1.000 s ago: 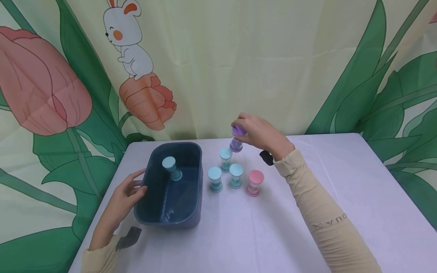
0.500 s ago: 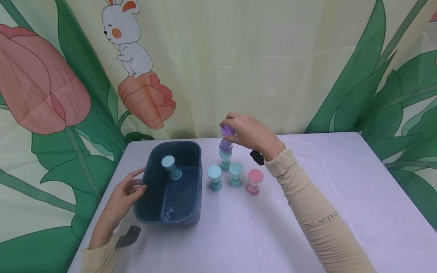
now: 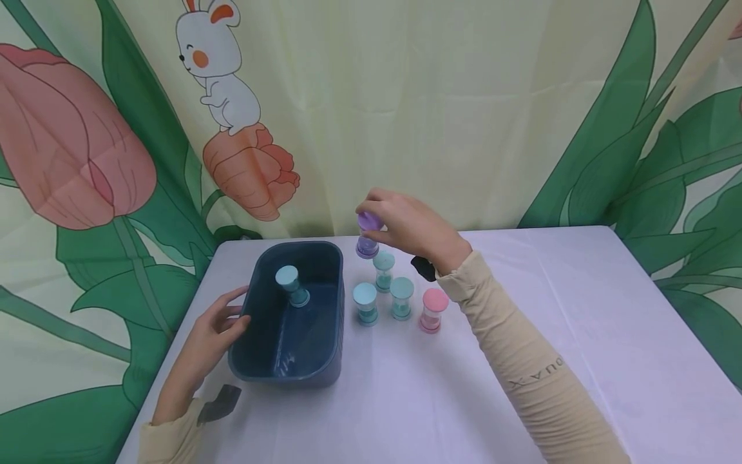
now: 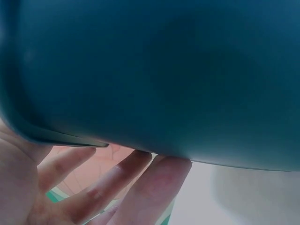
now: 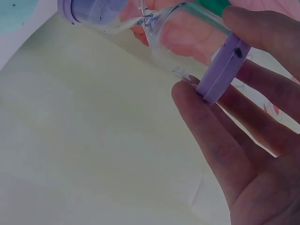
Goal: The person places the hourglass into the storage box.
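My right hand (image 3: 414,225) pinches the top cap of a purple sand timer (image 3: 368,241) and holds it upright above the table's far part, slightly behind and left of a teal sand timer (image 3: 384,270). In the right wrist view, thumb and fingers meet around the purple cap (image 5: 224,68), with purple sand at the far end of the glass. My left hand (image 3: 211,338) rests against the left side of a dark blue bin (image 3: 333,322), its fingers fairly straight on the wall. One teal sand timer (image 3: 292,285) leans inside the bin.
Two more teal sand timers (image 3: 365,303) (image 3: 401,298) and a pink sand timer (image 3: 433,309) stand right of the bin on the white-covered table (image 3: 394,412). A printed curtain (image 3: 440,116) hangs behind the table's back edge.
My right hand has carried the purple sand timer leftward, passing behind the rear teal one, toward the bin. The left hand and the bin keep their places.
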Motion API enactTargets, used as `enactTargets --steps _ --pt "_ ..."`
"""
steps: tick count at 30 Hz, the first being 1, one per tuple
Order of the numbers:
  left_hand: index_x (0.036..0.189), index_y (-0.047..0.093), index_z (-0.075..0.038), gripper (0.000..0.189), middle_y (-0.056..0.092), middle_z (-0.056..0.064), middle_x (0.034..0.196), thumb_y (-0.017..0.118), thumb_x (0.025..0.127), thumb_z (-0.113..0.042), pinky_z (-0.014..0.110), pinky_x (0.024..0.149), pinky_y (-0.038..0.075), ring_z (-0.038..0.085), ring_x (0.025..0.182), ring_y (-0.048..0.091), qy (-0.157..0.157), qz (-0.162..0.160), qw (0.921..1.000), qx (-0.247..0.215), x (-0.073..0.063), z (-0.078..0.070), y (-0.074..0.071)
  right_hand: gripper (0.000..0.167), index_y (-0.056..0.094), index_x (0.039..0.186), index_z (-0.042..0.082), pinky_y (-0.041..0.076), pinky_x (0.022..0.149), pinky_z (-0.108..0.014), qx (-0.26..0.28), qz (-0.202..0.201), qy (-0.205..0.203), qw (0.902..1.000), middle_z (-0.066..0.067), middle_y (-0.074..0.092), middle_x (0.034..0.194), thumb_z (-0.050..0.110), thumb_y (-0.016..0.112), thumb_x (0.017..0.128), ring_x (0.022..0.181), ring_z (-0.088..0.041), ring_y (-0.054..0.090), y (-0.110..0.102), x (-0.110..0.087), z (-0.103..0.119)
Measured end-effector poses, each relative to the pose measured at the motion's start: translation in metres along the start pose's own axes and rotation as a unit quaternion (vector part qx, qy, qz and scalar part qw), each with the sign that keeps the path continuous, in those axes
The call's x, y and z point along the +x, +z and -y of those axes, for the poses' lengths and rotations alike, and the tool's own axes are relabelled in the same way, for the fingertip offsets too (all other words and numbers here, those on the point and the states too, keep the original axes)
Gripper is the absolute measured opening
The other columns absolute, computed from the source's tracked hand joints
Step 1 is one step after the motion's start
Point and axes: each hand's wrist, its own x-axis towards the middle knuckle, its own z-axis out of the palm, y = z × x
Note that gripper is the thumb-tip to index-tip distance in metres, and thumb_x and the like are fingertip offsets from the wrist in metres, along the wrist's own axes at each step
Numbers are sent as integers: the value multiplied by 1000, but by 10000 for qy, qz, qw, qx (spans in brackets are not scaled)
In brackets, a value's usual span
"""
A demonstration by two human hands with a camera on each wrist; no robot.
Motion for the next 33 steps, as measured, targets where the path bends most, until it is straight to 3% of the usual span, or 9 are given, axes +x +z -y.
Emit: enactTargets --steps 33 --pt "156 30 -19 64 50 29 140 58 100 -36 60 97 47 48 125 54 22 -31 10000 -12 0 1 0 40 67 124 7 56 91 -31 50 -167 -540 9984 -8 64 118 19 78 87 107 -21 63 11 25 28"
